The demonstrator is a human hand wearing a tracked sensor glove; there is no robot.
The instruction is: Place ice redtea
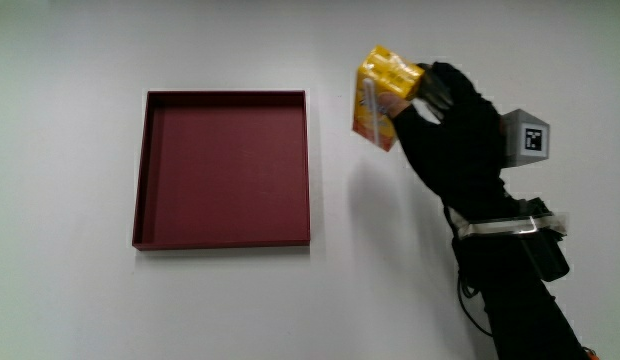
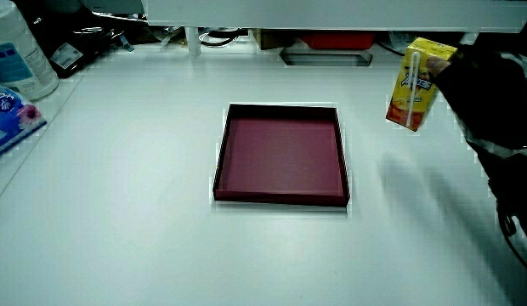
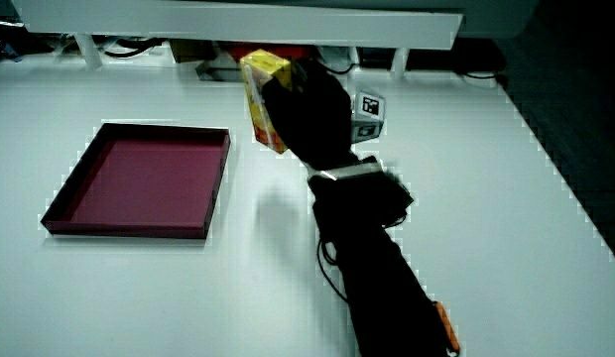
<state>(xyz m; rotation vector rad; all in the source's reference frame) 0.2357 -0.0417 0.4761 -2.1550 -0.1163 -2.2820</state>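
Ice redtea carton: one only, a yellow and orange drink box with a white straw taped down its face. From above, the gloved hand grasps it with the fingers wrapped round its yellow top end, and the carton hangs above the bare white table, clear of the surface. Its long axis is tilted, the yellow top leaning toward the hand and the orange base pointing down and toward the one dark red tray. That tray lies flat with nothing in it, beside the hand and apart from it, with a strip of bare table between. One patterned cube sits on the back of the hand.

In a side view the carton stands nearly upright in the air, straw face toward the person, with the hand closed on its edge. The tray lies nearer to the person than the carton. One plastic bottle and one blue packet rest at the table's edge, well apart from the hand.

In a side view the carton shows partly, the hand covering much of it; the tray lies beside the forearm.
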